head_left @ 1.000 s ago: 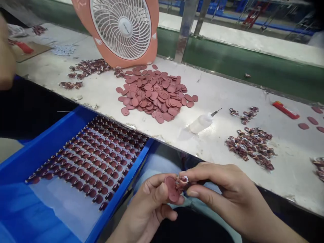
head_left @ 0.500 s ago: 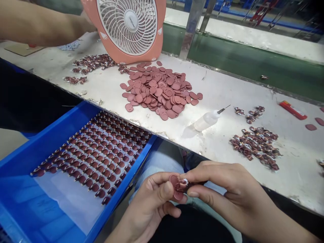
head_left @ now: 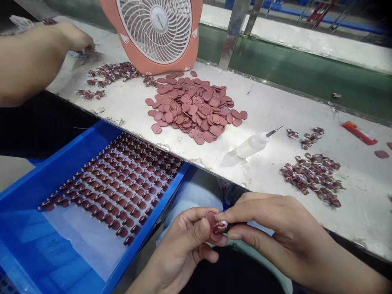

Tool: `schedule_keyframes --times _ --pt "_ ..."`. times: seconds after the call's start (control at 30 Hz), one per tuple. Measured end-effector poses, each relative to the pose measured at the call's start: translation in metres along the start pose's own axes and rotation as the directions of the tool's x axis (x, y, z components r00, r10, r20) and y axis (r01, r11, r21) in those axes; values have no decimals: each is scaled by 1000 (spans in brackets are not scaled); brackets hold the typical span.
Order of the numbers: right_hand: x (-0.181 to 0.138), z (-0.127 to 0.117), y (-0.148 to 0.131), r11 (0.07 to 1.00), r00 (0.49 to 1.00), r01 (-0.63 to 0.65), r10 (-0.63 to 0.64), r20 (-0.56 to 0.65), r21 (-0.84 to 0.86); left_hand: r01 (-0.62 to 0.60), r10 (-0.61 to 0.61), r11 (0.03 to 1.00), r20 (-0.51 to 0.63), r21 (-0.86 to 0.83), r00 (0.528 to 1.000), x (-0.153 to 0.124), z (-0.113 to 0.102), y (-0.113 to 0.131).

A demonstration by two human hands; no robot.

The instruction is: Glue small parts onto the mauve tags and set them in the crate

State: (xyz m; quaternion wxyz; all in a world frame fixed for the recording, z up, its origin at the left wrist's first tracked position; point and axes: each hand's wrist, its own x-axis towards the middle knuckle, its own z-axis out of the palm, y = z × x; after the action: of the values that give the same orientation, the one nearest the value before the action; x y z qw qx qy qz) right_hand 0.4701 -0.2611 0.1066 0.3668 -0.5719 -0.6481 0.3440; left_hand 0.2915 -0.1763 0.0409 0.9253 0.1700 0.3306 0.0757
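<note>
Before workbench (head_left: 275, 110), left hand (head_left: 183, 247) and right hand (head_left: 269, 228) pinch disc (head_left: 212, 223) (fan logo (head_left: 160, 19) illegible).

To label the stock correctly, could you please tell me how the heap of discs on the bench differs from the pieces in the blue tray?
The heap of discs lies loose and overlapping; the pieces in the blue tray sit in neat rows. Its discs look paler and larger; the pieces darker and smaller. Both are reddish.

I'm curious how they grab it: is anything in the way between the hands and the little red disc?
Nothing visible is in the way. The left hand and the right hand both pinch the disc directly, with bare fingers.
</note>
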Motion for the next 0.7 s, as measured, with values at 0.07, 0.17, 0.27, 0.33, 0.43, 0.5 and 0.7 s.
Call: schedule_keyframes --times 0.07,0.17,0.27,0.33,0.43,0.5,0.7 --pt "0 0 1 1000 1000 24 -24 1 0 1 -1 1000 -3 -7 1000 1 1 1" --pt "0 0 2 999 999 41 -41 11 -14 -6 6 1000 -15 -10 1000 2 3 1" --pt "2 -2 2 998 998 55 -55 7 -26 -24 24 1000 -25 -1 999 2 3 1" --pt "4 -3 1 997 997 73 -74 1 -37 -35 35 999 -13 6 999 2 3 1" --pt "7 -5 2 995 996 90 -90 4 -49 -53 53 999 16 9 998 1 3 0" --pt "7 -5 3 994 995 96 -96 3 -52 -60 60 998 18 7 998 1 3 -1" --pt "5 -2 9 989 994 108 -108 10 -103 -89 88 996 -52 -4 995 1 8 -1"
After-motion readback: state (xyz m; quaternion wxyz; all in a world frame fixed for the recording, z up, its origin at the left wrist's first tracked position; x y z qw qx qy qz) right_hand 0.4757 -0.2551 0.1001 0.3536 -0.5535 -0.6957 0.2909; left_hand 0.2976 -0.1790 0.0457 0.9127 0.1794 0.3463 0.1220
